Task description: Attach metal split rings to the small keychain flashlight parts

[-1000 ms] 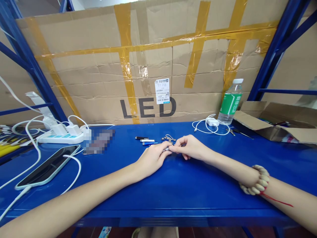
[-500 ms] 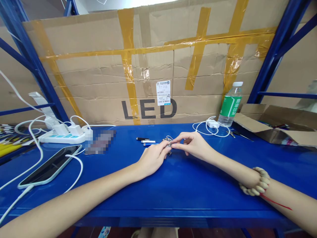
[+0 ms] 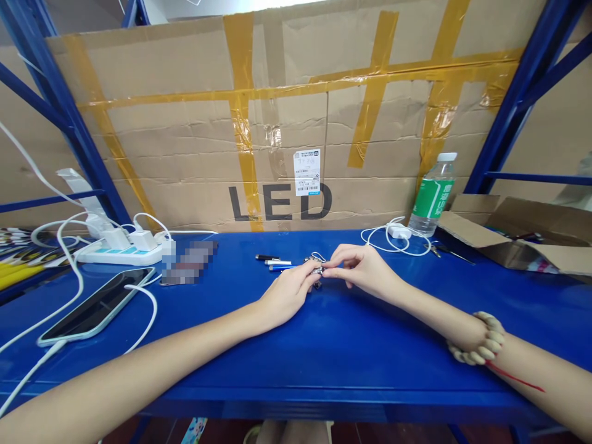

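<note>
On the blue table (image 3: pixel 351 351) my left hand (image 3: pixel 287 295) rests with its fingers closed over a small silvery metal piece (image 3: pixel 318 270), mostly covered by the fingers. From the other side, my right hand (image 3: pixel 363 270) pinches at the same metal piece with thumb and forefinger. A bit of shiny metal and a thin loop show around the left fingertips; their kind is too small to tell. Just left of the hands lie a black pen-like stick (image 3: pixel 267 257), a white one (image 3: pixel 276 263) and a blue one (image 3: pixel 280 268), side by side.
At left are a plugged-in phone (image 3: pixel 99 305), a white power strip (image 3: pixel 124 253) and loose cables. On the right stand a water bottle (image 3: pixel 432 197), a coiled white cable with a plug (image 3: pixel 398 231), keys (image 3: pixel 435 250) and an open carton (image 3: pixel 509 237). A large cardboard sheet (image 3: pixel 194 160) stands behind.
Both hands stay at nearly the same spot. The right fingers have shifted slightly against the metal piece, and a little more of its shiny surface shows. The view has moved slightly.
</note>
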Motion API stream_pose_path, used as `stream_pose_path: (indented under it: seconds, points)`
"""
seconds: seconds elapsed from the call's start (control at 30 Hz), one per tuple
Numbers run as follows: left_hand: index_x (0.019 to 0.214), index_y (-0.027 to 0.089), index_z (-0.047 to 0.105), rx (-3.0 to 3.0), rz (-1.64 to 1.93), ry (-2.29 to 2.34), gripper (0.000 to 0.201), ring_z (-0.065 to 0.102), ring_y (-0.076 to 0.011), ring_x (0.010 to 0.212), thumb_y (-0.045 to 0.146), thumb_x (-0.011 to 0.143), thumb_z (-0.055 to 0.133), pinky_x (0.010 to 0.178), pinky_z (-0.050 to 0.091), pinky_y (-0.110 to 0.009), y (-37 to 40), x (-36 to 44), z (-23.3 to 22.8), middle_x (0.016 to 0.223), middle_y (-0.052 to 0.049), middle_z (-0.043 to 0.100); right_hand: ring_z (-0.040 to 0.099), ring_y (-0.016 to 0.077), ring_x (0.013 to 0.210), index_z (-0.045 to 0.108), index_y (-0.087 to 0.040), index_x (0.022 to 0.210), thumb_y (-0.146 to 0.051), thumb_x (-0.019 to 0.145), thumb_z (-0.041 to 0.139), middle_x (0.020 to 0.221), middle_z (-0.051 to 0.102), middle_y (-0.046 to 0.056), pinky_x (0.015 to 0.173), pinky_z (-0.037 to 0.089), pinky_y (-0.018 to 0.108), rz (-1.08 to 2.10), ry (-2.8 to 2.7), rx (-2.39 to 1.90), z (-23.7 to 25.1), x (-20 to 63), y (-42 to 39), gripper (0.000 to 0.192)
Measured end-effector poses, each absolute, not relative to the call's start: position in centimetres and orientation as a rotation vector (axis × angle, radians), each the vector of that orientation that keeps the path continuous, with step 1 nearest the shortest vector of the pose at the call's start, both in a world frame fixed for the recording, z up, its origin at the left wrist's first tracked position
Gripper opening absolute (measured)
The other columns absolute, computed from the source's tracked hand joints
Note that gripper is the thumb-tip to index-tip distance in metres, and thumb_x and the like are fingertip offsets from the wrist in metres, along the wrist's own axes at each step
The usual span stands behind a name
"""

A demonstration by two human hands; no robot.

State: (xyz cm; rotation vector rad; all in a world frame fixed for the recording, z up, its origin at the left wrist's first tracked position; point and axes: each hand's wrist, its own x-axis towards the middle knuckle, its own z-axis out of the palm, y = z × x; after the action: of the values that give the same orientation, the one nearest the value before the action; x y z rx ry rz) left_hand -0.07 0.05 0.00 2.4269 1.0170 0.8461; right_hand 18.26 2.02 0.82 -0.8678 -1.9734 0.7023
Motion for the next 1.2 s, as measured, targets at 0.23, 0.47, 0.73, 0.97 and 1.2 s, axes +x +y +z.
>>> stream_pose_path:
  seconds: [0.23, 0.47, 0.73, 0.97, 1.2]
  points:
    - [0.09, 0.017, 0.049, 2.449, 0.854, 0.982, 0.022, 0.051, -0.011, 0.065, 0.023, 0.091, 0.029, 0.065, 0.039, -0.022, -0.1, -0.1, -0.1, 0.07, 0.001, 0.053, 0.048, 0.0036, 0.04, 0.069, -0.014, 0.068, -0.044, 0.059, 0.071, 0.074, 0.059, 0.003, 0.034, 0.042, 0.017, 0.764, -1.926, -0.87, 0.8, 18.3, 2.2, 0.031]
    - [0.09, 0.018, 0.053, 2.502, 0.837, 0.982, 0.021, 0.052, -0.0119, 0.066, 0.023, 0.09, 0.032, 0.062, 0.038, -0.022, -0.3, -0.3, 0.0, 0.074, 0.0, 0.056, 0.048, 0.0049, 0.043, 0.065, -0.014, 0.058, -0.044, 0.054, 0.073, 0.068, 0.055, 0.001, 0.032, 0.042, 0.018, 0.84, -1.942, -0.811, 1.0, 18.1, 1.7, 0.031]
    - [0.089, 0.017, 0.051, 2.475, 0.871, 0.933, 0.02, 0.049, -0.0101, 0.062, 0.021, 0.09, 0.031, 0.061, 0.036, -0.02, -0.3, -0.2, 0.1, 0.068, 0.002, 0.051, 0.047, 0.005, 0.042, 0.062, -0.015, 0.062, -0.043, 0.063, 0.068, 0.071, 0.056, 0.001, 0.034, 0.04, 0.019, 0.709, -2.004, -0.811, 1.2, 18.2, 1.4, 0.029]
    - [0.085, 0.017, 0.049, 2.442, 0.881, 0.886, 0.02, 0.048, -0.0095, 0.062, 0.022, 0.09, 0.03, 0.062, 0.037, -0.02, -0.4, 0.0, 0.3, 0.067, 0.002, 0.049, 0.046, 0.0057, 0.037, 0.055, -0.015, 0.061, -0.045, 0.065, 0.066, 0.06, 0.059, 0.0, 0.036, 0.035, 0.02, 0.748, -1.952, -0.936, 1.5, 17.9, 1.1, 0.033]
    - [0.09, 0.017, 0.048, 2.443, 0.886, 0.894, 0.018, 0.048, -0.0106, 0.062, 0.024, 0.09, 0.031, 0.062, 0.037, -0.021, -0.3, 0.0, 0.1, 0.067, 0.002, 0.05, 0.042, 0.0046, 0.034, 0.057, -0.014, 0.067, -0.041, 0.064, 0.068, 0.048, 0.055, -0.003, 0.036, 0.029, 0.018, 0.858, -1.861, -0.976, 1.6, 17.6, 0.9, 0.029]
